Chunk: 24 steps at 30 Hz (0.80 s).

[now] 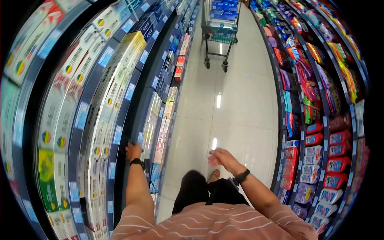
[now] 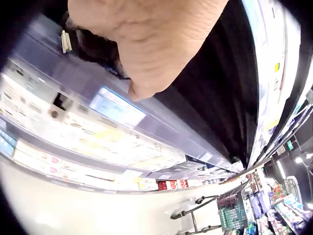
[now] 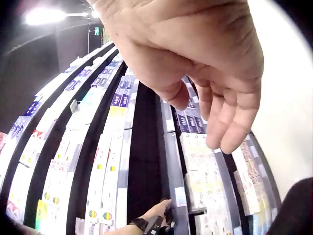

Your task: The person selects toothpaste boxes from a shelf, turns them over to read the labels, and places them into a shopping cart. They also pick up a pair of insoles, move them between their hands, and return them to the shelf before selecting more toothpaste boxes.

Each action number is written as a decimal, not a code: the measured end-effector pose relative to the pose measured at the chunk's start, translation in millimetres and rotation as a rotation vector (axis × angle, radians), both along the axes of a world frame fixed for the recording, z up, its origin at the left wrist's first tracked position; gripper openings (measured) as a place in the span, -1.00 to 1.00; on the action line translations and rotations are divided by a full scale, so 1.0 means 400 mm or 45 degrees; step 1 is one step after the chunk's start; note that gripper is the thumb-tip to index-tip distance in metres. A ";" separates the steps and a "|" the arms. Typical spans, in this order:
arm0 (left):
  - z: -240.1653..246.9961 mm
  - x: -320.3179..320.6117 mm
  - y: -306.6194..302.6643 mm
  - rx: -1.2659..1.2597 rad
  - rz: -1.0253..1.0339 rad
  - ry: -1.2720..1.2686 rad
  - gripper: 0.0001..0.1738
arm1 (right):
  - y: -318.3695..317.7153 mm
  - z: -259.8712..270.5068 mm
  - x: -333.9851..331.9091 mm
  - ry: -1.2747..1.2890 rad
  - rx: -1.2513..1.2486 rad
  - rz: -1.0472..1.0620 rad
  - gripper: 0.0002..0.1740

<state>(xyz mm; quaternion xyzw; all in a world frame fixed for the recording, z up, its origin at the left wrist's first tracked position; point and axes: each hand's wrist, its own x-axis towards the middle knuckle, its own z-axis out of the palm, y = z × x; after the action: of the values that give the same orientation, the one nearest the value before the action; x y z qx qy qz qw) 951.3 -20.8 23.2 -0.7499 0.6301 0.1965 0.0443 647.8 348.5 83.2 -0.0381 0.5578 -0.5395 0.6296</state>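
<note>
My left hand (image 1: 133, 151) reaches into a dark shelf gap on the left, at the shelf's front edge. In the left wrist view its thumb (image 2: 146, 78) points down over the edge strip, beside a price label (image 2: 117, 106). A dark, glossy thing (image 2: 98, 46) shows under this hand; its kind and whether the hand grips it, I cannot tell. The other fingers are mostly hidden there. My right hand (image 1: 224, 159) hangs over the aisle floor. Its fingers (image 3: 227, 120) are loosely bent with nothing between them in the right wrist view.
Long shelves of slim white boxes (image 1: 98, 152) run along the left, with pink-and-white boxes (image 1: 162, 134) lower down. Bright packs (image 1: 338, 164) fill the right shelves. Ahead on the tiled floor (image 1: 236, 104) stands a shopping cart (image 1: 220, 34) loaded with blue packs.
</note>
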 end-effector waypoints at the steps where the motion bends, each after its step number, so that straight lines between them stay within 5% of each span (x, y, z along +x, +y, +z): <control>1: 0.000 -0.050 -0.035 0.002 0.007 0.016 -0.09 | -0.069 0.014 -0.050 0.006 -0.016 0.061 -0.66; 9: -0.017 -0.622 -0.385 -0.066 0.139 -0.034 -0.08 | -0.553 0.082 -0.480 -0.010 -0.141 0.205 -0.63; 24: -0.064 -1.642 -1.039 -0.163 -0.026 0.035 -0.23 | -1.007 0.055 -1.328 -0.095 -0.075 0.152 -0.64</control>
<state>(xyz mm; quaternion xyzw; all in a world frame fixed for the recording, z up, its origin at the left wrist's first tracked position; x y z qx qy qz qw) 294.6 -436.5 -2.4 -0.7420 0.6496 0.1655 -0.0105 116.6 -54.4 105.1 -0.0696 0.5146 -0.5183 0.6795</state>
